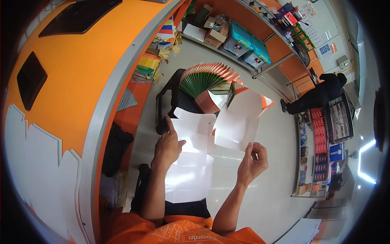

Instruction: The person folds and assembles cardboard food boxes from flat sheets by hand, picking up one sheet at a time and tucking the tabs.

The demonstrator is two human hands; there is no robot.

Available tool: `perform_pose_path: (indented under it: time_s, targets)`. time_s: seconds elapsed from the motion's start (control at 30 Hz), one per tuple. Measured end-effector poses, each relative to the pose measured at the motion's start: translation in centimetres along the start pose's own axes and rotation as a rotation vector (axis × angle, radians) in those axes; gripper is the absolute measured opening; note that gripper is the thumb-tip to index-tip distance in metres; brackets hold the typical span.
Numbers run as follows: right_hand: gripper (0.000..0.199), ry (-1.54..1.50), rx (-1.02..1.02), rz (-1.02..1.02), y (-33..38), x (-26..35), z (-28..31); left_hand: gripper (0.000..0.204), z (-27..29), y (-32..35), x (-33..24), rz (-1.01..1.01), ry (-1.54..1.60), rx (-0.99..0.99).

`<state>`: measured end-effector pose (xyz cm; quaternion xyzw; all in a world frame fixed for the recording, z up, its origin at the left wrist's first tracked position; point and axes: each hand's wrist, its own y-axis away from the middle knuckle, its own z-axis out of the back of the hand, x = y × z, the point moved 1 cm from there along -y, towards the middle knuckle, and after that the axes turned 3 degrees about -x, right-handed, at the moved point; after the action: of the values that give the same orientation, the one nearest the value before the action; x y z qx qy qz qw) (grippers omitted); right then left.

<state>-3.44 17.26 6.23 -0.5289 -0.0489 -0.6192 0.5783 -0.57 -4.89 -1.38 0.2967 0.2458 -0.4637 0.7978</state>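
A flat white box blank (187, 175) with scored folds and tabs lies over my lap, its far end raised. My left hand (166, 149) is closed on its left edge, with the index finger stretched along the side and the thumb over the face. From the right, my right hand (252, 162) pinches the near corner of a second white box panel (236, 124). Orange and green print shows at that panel's far edges. Whether the two white pieces are joined is unclear. Beyond them, a fanned stack of green and orange folded cartons (207, 79) rests on a black plastic chair (175, 87).
On my left stands an orange table (93, 57) with a metal edge, bearing dark tablets (31, 81) and white sheets (36, 175). Teal-lidded bins (239, 38) sit on a shelf at the back. A person in black (317, 95) is near stocked shelves (319, 142) at right.
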Motion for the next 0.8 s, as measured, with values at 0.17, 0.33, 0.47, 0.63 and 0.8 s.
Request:
perform_pose_path:
  time_s: [0.17, 0.33, 0.47, 0.63, 0.8]
  targets:
    - [0.011, -0.165, 0.098, -0.248, 0.1, 0.5, 0.9, 0.099, 1.1, -0.4, 1.1, -0.054, 0.293, 0.21]
    - [0.009, -0.313, 0.174, -0.328, 0.4, 1.0, 0.9, 0.09, 1.7, 0.3, 3.3, -0.184, 0.053, 0.009]
    - [0.01, -0.307, 0.186, -0.332, 0.9, 1.5, 0.5, 0.07, 2.7, 1.0, 2.8, -0.353, -0.087, -0.361]
    - [0.007, -0.234, 0.175, -0.208, 1.5, 1.1, -0.3, 0.049, 3.6, 1.6, -2.4, -0.218, 0.739, -0.129]
    - [0.005, -0.229, 0.288, -0.098, 1.7, 1.5, -0.9, 0.027, 1.6, 0.9, -2.3, -0.255, 0.776, -0.03]
